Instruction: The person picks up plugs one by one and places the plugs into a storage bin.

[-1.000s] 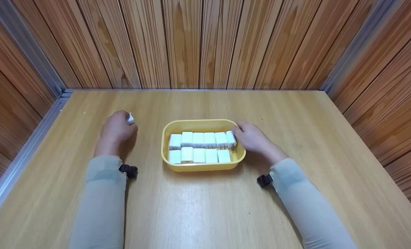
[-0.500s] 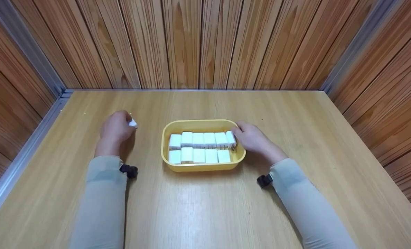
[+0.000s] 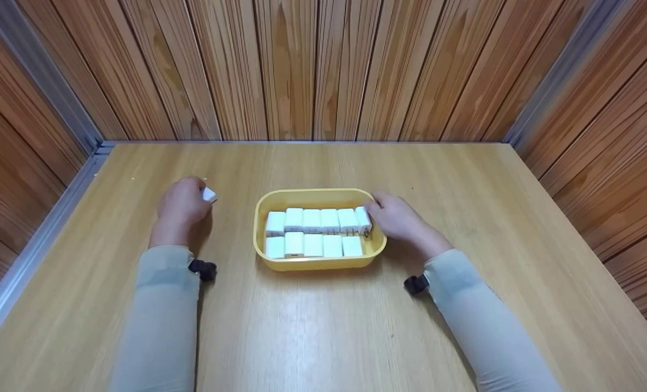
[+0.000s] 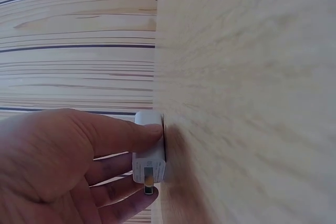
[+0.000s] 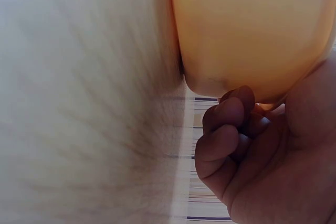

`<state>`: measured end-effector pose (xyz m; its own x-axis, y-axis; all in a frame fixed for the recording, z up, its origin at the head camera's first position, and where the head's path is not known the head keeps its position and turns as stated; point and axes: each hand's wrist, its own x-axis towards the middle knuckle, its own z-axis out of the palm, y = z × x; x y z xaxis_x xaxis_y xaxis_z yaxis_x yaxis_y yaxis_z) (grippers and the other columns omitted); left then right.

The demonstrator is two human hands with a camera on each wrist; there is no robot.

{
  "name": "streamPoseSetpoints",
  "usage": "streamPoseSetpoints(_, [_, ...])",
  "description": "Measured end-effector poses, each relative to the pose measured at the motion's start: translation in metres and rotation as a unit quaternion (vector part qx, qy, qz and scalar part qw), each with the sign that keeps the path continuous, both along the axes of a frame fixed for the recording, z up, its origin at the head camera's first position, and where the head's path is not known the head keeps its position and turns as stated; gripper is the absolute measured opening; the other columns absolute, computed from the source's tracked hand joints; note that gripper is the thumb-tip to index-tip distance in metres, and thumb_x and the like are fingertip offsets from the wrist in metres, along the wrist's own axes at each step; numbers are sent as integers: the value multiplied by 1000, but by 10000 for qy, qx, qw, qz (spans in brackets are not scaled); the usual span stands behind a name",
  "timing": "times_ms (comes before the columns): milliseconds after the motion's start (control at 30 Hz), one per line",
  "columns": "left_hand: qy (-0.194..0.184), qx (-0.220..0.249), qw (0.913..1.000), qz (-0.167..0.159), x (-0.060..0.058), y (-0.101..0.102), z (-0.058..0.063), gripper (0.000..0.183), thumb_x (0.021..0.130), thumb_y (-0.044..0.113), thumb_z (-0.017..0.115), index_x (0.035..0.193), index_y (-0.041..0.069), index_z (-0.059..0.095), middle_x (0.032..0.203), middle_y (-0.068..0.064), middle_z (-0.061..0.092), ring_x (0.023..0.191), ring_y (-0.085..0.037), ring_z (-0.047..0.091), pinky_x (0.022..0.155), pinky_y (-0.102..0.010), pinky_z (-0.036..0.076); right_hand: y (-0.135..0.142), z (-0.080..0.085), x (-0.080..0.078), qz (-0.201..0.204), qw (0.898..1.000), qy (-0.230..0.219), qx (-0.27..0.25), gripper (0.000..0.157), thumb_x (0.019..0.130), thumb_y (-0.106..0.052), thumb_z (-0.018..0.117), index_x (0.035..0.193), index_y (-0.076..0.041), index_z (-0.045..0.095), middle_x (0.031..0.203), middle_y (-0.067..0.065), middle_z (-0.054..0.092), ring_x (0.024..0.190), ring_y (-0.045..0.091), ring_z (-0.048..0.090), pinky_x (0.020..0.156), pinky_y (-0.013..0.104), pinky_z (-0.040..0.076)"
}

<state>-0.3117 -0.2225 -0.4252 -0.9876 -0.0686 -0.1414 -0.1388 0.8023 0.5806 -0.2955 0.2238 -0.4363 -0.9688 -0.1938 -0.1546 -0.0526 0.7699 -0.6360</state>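
On the left part of the table, my left hand (image 3: 180, 204) pinches a white plug-in charger (image 4: 149, 153) between thumb and fingers. The left wrist view shows its small printed end face and a metal prong (image 4: 149, 182) pointing back toward the wrist, with the charger close against the tabletop. A yellow oblong tub (image 3: 320, 264) stands mid-table, holding several similar white chargers (image 3: 312, 220) in two rows. With thumb over the rim and fingers curled outside, my right hand (image 3: 402, 219) holds the tub's right end; its curled fingers (image 5: 218, 145) show below the wall.
The wooden table (image 3: 323, 337) carries a few tiny specks near its left back part. Plank walls (image 3: 290, 71) close off the back and both sides, with metal framing (image 3: 45, 218) along the left edge.
In my left hand the charger has turned and tipped a little, coming slightly lower and to the right between the fingers. My right hand and the tub have stayed in place.
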Motion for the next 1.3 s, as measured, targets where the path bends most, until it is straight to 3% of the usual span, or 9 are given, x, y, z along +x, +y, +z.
streamPoseSetpoints(200, [193,-242,9994,-134,-1,0,2,44,105,11,72,146,-3,62,139,-29,64,123,-48,59,115,-69,42,-1,1,0,-15,10000,-4,20,55,120,-37,38,160,-2,51,153,22,59,135,34,56,121,58,41])
streamPoseSetpoints(533, [186,675,9973,208,3,17,26,64,105,17,73,163,2,48,156,-25,55,136,-44,55,120,-64,41,0,1,0,-42,10000,-86,18,57,120,-37,38,165,-1,45,159,23,55,144,34,53,125,58,38])
streamPoseSetpoints(667, [490,690,9964,80,4,25,37,61,107,16,67,163,1,48,157,-26,55,137,-43,56,118,-62,44,0,1,-1,-35,10000,-83,27,59,121,-37,37,167,-1,43,162,23,53,148,35,51,126,59,36])
streamPoseSetpoints(1000, [1228,969,9876,-102,15,49,56,59,104,14,73,159,2,54,152,-23,60,133,-39,60,114,-58,50,0,0,0,16,10000,0,6,55,120,-37,38,159,-1,51,151,22,60,132,34,57,120,58,43])
streamPoseSetpoints(1300, [1630,1068,9802,-347,24,72,65,55,104,10,76,155,1,58,145,-21,64,131,-38,63,111,-55,53,0,1,1,48,9999,128,36,46,120,-36,39,146,-3,59,132,19,65,118,34,59,108,57,48])
